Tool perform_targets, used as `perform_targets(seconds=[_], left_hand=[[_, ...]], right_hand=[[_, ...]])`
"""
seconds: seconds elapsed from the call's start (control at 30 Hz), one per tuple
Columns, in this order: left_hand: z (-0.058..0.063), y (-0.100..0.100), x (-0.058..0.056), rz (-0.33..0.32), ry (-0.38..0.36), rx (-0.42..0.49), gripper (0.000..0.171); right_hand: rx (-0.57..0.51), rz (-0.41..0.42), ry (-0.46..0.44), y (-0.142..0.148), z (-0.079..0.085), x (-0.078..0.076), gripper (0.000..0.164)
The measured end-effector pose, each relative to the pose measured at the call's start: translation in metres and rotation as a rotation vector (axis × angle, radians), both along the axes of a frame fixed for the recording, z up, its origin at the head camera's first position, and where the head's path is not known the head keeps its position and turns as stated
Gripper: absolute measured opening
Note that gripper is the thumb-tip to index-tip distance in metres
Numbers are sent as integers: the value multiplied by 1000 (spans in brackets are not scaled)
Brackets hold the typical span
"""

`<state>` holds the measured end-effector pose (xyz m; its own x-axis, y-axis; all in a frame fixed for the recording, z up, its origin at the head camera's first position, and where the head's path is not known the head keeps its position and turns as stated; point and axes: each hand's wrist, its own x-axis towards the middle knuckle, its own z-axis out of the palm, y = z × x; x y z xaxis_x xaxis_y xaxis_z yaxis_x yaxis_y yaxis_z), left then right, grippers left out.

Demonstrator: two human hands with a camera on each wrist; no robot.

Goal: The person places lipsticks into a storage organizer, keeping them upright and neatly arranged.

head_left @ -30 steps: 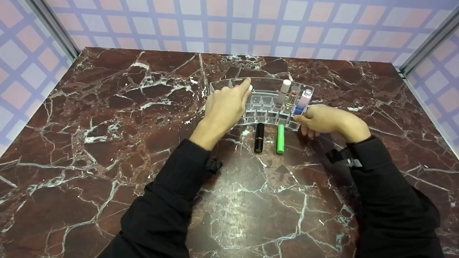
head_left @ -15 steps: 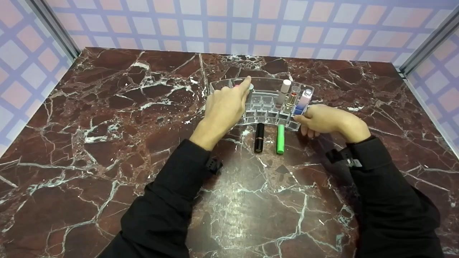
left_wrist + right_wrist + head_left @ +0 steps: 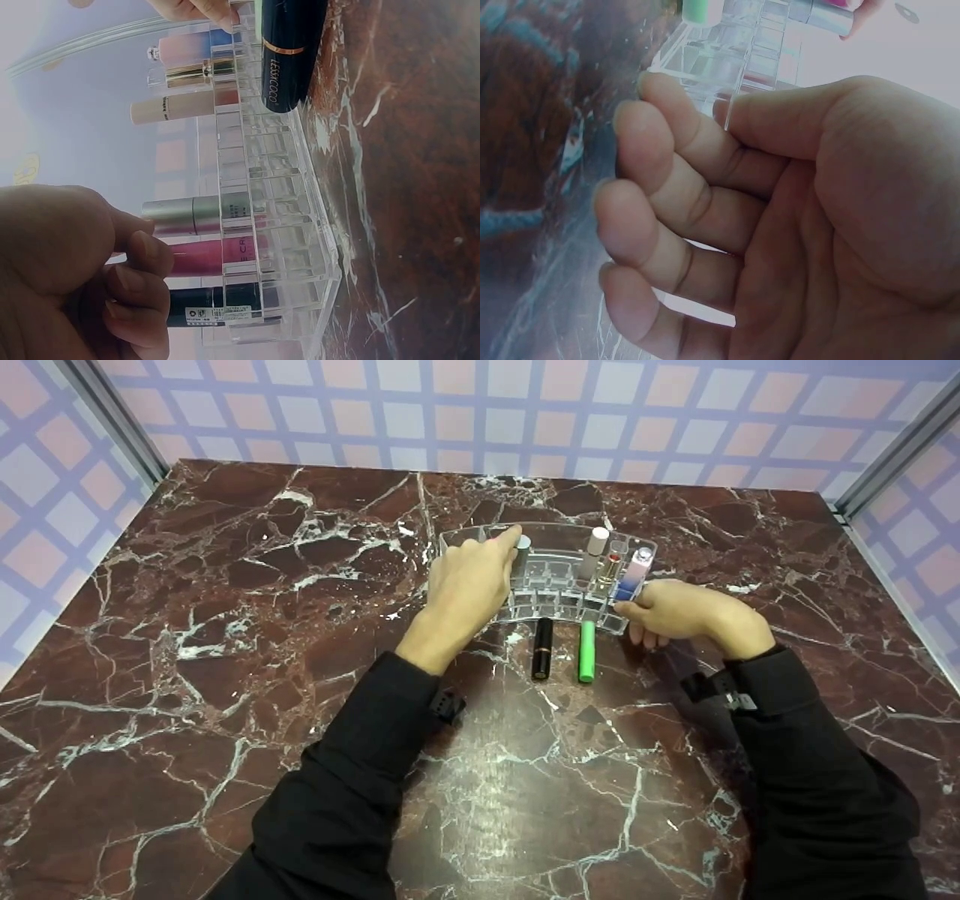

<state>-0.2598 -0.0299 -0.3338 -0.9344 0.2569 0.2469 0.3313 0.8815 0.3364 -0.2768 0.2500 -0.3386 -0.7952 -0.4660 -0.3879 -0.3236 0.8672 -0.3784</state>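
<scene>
Left hand (image 3: 469,580) has shifted very slightly, its forefinger drawn back a touch.
Its curled fingers sit at the tops of the pink tube (image 3: 199,259) and silver tube (image 3: 169,215), though whether they grip either I cannot tell; both stand upright in the clear organizer (image 3: 551,573), nearer this hand. Rightward, the black tube (image 3: 541,649) and green tube (image 3: 586,652) lie before it, long axes pointing away from the person. Right hand (image 3: 671,607) pinches the organizer's right end.

The left sleeve (image 3: 337,780) is black and creased, the right sleeve (image 3: 817,780) likewise. A black strap (image 3: 448,706) with small holes sits at left, a black band (image 3: 701,687) with a silvery piece (image 3: 742,701) at right. The left hand (image 3: 466,583) and right hand (image 3: 686,610) are bare.
</scene>
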Motion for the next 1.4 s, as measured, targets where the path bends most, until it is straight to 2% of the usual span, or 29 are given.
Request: perform_targets(seconds=[0.23, 0.5, 0.67, 0.87, 1.07, 1.2, 1.4], left_hand=[[1, 0, 0, 5, -7, -11, 43], [5, -4, 2, 33, -60, 21, 47], [15, -7, 2, 97, -146, 23, 54], [22, -14, 1, 159, -300, -35, 68], [20, -20, 0, 179, -405, -63, 88], [16, -23, -2, 209, -437, -75, 97], [11, -29, -6, 246, -479, -190, 102]], right_hand=[[-8, -3, -4, 1, 0, 0, 51], [1, 21, 13, 1, -1, -1, 51], [1, 15, 14, 1, -1, -1, 52], [-3, 10, 12, 0, -1, 0, 52], [-6, 8, 12, 0, -1, -1, 52], [-5, 6, 9, 0, -1, -1, 52], [-6, 12, 8, 1, -1, 0, 52]])
